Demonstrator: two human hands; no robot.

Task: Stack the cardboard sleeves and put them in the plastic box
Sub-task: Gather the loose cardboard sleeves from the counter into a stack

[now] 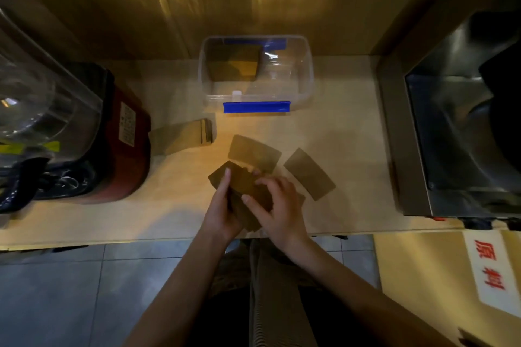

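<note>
Both hands together at frame centre: left hand [222, 203] and right hand [277, 203] clamped on sleeve bundle [244, 189]. Loose sleeves [309, 174] just right, nearer right hand, long axis diagonal. Plastic box [306, 73] straight above on bench [338, 132], partly filled.

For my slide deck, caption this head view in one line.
Both hands gather cardboard sleeves before a clear plastic box.

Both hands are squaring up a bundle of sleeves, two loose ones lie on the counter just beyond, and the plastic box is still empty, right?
Not empty: the head view shows sleeves already standing in the plastic box, at its left end. The rest holds.
</note>
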